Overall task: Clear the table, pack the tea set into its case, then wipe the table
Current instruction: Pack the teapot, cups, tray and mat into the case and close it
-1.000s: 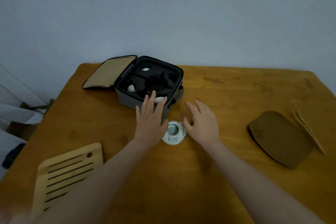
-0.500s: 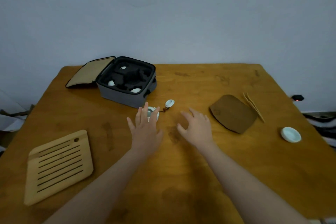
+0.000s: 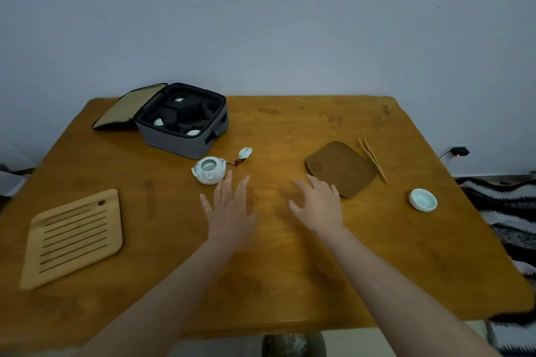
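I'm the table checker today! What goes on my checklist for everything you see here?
Surface: wooden table, darker marks.
Job's things: open case with cups inside; teapot, its lid off beside it; mat; tongs; cup; tray.
Clutter: nothing seen.
Hands: left hand and right hand open over the table, holding nothing.
Cables: plug with red light and wire, by the wall.
Surroundings: plain wall; striped cloth, right.

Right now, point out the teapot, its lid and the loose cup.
teapot (image 3: 209,174): head view, front shoulder below the open mouth.
lid (image 3: 245,152): head view, middle of its pale surface.
loose cup (image 3: 423,200): head view, inside of its bowl.
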`<state>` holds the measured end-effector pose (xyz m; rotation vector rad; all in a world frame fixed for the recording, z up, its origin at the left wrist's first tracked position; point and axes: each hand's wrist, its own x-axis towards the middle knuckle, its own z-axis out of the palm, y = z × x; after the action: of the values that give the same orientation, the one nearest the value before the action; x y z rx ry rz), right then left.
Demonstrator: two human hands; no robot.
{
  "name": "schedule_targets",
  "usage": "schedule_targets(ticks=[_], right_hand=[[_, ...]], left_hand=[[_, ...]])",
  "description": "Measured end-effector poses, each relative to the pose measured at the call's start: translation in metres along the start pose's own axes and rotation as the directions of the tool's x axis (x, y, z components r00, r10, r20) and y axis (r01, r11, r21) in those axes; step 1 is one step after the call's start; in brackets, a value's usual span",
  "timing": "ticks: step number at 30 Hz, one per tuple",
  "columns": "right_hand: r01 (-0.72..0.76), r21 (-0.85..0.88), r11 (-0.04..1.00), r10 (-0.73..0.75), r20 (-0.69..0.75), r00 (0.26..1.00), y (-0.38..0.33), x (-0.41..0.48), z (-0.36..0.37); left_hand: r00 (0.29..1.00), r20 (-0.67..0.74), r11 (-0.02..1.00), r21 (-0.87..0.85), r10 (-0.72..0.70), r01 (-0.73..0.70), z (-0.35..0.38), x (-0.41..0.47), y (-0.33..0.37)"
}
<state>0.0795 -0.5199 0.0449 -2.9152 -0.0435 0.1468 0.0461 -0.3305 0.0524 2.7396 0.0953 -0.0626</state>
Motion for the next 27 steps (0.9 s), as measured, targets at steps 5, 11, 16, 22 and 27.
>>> schedule_targets(ticks=[5, 11, 16, 22, 27], right_hand=[[0.071, -0.029, 0.997, -0.07, 0.061, 0.996, 0.054, -0.005, -0.01], [0.062, -0.063, 0.996, -0.056, 0.099, 0.993, 0.107, -0.005, -0.015], [-0.03, -0.076, 0.997, 0.038, 0.112, 0.993, 0.147, -0.003, -0.019], [-0.084, -0.138, 0.987, 0.102, 0.128, 0.986, 0.21, 0.013, -0.016], [-0.053, -0.285, 0.957, 0.104, 0.167, 0.98, 0.272, 0.037, -0.013]], left_hand=[[0.992, 0.042, 0.993, 0.01, -0.118, 0.118, 0.027, -0.017, 0.045], [0.983, 0.066, 0.984, -0.026, -0.174, 0.176, 0.049, -0.029, 0.086], [0.981, 0.097, 0.985, -0.029, -0.169, 0.173, 0.06, -0.03, 0.109], [0.975, 0.113, 0.98, -0.019, -0.193, 0.196, 0.08, -0.024, 0.149], [0.95, 0.088, 0.95, -0.062, -0.301, 0.307, 0.105, -0.014, 0.19]])
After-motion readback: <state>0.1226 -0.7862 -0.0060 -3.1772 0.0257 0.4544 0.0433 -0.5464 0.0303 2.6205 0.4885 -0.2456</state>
